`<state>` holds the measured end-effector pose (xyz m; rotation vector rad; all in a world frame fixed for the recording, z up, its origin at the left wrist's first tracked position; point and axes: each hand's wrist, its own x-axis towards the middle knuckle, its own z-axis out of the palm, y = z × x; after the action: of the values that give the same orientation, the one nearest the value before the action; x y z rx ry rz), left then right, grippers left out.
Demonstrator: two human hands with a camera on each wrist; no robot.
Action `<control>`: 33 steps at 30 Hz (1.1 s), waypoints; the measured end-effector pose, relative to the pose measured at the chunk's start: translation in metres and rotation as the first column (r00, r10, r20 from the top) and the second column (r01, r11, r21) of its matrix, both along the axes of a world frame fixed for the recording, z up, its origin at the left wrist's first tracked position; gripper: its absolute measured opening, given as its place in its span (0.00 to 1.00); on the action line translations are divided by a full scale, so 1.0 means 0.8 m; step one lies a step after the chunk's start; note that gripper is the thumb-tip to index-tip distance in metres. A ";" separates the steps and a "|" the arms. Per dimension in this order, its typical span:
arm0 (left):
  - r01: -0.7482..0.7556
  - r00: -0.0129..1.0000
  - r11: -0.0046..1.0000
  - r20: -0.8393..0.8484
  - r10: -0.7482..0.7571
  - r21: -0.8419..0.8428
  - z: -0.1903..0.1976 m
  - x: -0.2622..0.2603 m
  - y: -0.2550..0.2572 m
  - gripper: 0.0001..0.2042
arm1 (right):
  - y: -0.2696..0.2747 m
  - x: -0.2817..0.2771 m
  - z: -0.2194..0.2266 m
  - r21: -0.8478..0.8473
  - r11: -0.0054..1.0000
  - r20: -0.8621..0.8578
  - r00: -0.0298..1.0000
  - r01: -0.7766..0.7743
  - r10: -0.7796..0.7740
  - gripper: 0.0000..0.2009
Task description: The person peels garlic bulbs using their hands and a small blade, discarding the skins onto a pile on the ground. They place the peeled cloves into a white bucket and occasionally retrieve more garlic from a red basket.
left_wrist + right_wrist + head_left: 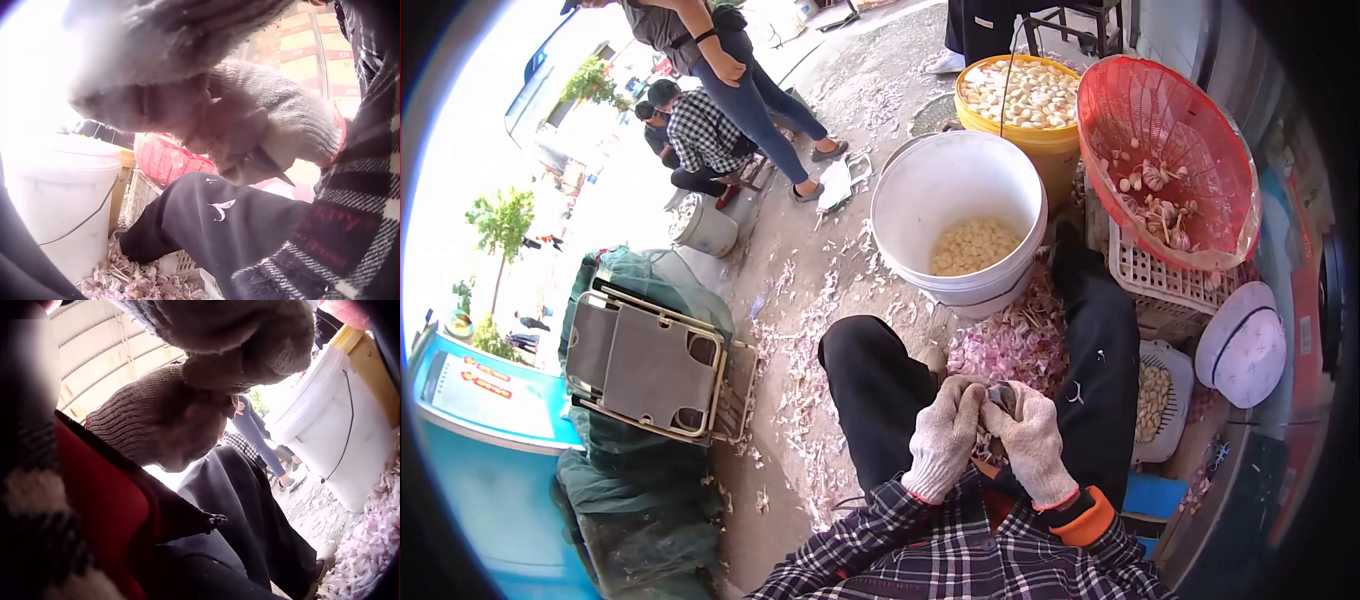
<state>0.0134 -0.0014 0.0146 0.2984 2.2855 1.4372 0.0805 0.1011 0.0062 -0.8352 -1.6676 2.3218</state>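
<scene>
Both hands wear pale knitted gloves and meet over the lap in the head view. The left hand [946, 440] has its fingers curled inward against the right, pinching a small piece mostly hidden by the gloves; I cannot tell its kind. In the right hand [1032, 440] is a small knife, its dark pointed blade [272, 166] sticking out below the fingers in the left wrist view. Ahead of the knees stands a white bucket [890, 215] with peeled garlic cloves [973, 247] at its bottom. Pinkish garlic skins [1010, 345] are heaped between the feet.
A yellow bucket [1040, 150] full of cloves stands behind the white one. To the right are a red mesh basket [1120, 100] with garlic bulbs on a white crate [1165, 275], and a white basket [1175, 430] of cloves. A folded chair [645, 360] lies left. People are farther off.
</scene>
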 end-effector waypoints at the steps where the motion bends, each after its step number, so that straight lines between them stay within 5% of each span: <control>1: 0.019 0.999 0.999 -0.049 -0.017 0.046 -0.001 0.001 -0.001 0.12 | -0.001 0.001 -0.002 0.208 0.978 0.055 0.998 -0.020 0.008 0.07; 3: 0.018 0.999 0.995 0.053 -0.012 -0.100 -0.009 -0.006 -0.005 0.14 | -0.007 -0.001 -0.001 0.698 0.716 0.000 1.000 0.005 -0.007 0.08; 9: -0.160 0.873 0.983 0.477 0.099 0.090 -0.004 -0.017 -0.004 0.10 | -0.008 0.000 -0.005 0.689 0.717 0.063 0.995 -0.104 0.083 0.09; 11: -0.175 0.877 0.975 0.471 0.090 0.140 -0.012 -0.020 -0.013 0.10 | -0.010 0.000 -0.009 0.681 0.726 0.011 0.993 -0.096 0.122 0.12; 15: -0.256 0.828 0.943 0.552 0.100 0.214 -0.001 -0.012 -0.009 0.10 | -0.013 -0.003 -0.007 0.254 0.966 0.106 0.991 0.049 -0.078 0.08; 16: -0.273 0.856 0.928 0.505 0.113 0.254 -0.009 -0.006 -0.007 0.10 | -0.013 -0.002 -0.029 0.458 0.884 0.036 0.992 0.093 -0.124 0.07; 17: -0.292 0.844 0.927 0.520 0.133 0.236 -0.004 -0.005 -0.003 0.10 | -0.010 -0.002 -0.027 0.188 0.974 0.031 0.990 0.126 -0.134 0.09; 19: -0.266 0.830 0.913 0.555 0.054 0.309 -0.011 -0.009 -0.005 0.09 | -0.001 -0.003 -0.025 -0.273 0.945 0.118 0.981 0.179 -0.152 0.08; 21: -0.269 0.798 0.903 0.602 0.014 0.335 -0.014 -0.013 -0.005 0.10 | 0.008 -0.003 -0.027 -0.196 0.971 0.096 0.988 0.135 -0.118 0.08; 23: -0.237 0.713 0.919 0.699 -0.055 0.314 0.000 -0.017 -0.012 0.13 | 0.018 -0.001 -0.019 0.286 0.956 -0.002 0.997 -0.068 0.072 0.10; 24: -0.243 0.719 0.926 0.695 -0.028 0.289 0.003 -0.017 -0.007 0.14 | 0.019 -0.003 -0.003 0.307 0.946 0.025 0.995 -0.103 0.100 0.13; 25: -0.147 0.749 0.898 0.640 -0.173 0.415 -0.005 -0.023 -0.014 0.15 | 0.020 -0.006 -0.004 0.299 0.949 0.038 0.995 -0.102 0.095 0.13; 29: -0.042 0.701 0.916 0.665 -0.257 0.398 0.005 -0.032 -0.020 0.18 | 0.027 -0.009 -0.011 -0.081 0.993 -0.012 0.996 -0.091 0.090 0.14; 31: -0.052 0.730 0.895 0.628 -0.268 0.443 -0.001 -0.027 -0.017 0.20 | 0.032 -0.010 -0.016 0.092 0.993 0.018 0.997 -0.078 0.076 0.16; 33: -0.044 0.758 0.885 0.593 -0.272 0.463 0.000 -0.025 -0.016 0.22 | 0.033 -0.007 -0.010 -0.078 0.995 -0.023 0.998 -0.058 0.056 0.15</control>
<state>-0.0064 -0.0141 0.0147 0.0511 1.3385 1.6669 0.0748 0.1278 -0.0020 -0.7842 -1.6220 2.4397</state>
